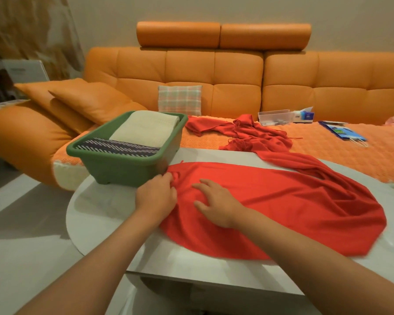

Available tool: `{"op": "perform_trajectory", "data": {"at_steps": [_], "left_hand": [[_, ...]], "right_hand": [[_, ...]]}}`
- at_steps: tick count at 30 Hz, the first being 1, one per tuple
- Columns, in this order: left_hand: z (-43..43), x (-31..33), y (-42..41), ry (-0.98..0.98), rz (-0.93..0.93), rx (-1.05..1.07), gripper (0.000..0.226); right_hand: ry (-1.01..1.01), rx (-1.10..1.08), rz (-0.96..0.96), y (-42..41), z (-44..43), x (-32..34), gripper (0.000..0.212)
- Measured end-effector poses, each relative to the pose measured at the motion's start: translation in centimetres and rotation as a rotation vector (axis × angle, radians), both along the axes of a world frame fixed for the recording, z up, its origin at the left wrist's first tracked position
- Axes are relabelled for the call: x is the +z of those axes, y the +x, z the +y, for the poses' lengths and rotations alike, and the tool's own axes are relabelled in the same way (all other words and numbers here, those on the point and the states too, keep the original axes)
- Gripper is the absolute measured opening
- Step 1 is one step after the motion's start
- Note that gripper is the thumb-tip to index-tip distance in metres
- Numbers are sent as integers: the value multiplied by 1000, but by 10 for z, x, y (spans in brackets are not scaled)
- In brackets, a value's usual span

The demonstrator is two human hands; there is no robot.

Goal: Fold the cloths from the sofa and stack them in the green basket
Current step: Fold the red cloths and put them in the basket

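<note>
White oval table (100, 208) bearing green plastic basket (123, 171). Red fabric cloth (293, 201) spread right of basket; left hand (156, 193) pinches its bunched edge, right hand (216, 201) flat on it, fingers spread

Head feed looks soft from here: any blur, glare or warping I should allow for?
Head view: warm, even light, no harsh glare; the red cloth blurs at its near right edge; the wide lens bows the table rim and sofa; left hand and right hand look sharp.
</note>
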State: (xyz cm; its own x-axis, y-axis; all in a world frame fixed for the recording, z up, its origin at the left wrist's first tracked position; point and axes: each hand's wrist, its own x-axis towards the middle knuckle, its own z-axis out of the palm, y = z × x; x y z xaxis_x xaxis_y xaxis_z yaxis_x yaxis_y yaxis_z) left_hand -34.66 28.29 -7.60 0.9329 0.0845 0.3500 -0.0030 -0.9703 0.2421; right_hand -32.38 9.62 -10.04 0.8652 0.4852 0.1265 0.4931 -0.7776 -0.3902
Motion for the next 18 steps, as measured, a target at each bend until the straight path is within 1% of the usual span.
{"op": "perform_trajectory", "data": {"at_steps": [2, 4, 7, 9, 10, 12, 13, 14, 16, 18], "left_hand": [[-25, 11, 3, -62, -61, -85, 17], [-52, 21, 9, -146, -92, -185, 16], [-86, 35, 22, -401, -38, -319, 14], [-110, 37, 28, -526, 44, -434, 11], [-122, 36, 29, -586, 111, -517, 13], [-145, 32, 23, -671, 303, -696, 29], [-153, 30, 19, -670, 374, -761, 36], [-157, 27, 17, -636, 382, -794, 37], [-155, 24, 17, -568, 264, -771, 31], [-142, 22, 18, -503, 181, -708, 24]], "right_hand": [[98, -8, -15, 2, -19, 9, 61], [170, -32, -21, 4, -42, 18, 70], [276, -91, -68, 8, -80, 31, 87], [317, -116, -59, 9, -107, 36, 95], [316, -118, -44, 9, -120, 37, 96], [280, -95, -41, 9, -147, 35, 91], [240, -83, -47, 10, -159, 32, 86], [183, -86, -38, 10, -170, 29, 85], [51, -110, 18, 5, -184, 25, 96], [-21, -88, 66, -3, -187, 29, 103]]}}
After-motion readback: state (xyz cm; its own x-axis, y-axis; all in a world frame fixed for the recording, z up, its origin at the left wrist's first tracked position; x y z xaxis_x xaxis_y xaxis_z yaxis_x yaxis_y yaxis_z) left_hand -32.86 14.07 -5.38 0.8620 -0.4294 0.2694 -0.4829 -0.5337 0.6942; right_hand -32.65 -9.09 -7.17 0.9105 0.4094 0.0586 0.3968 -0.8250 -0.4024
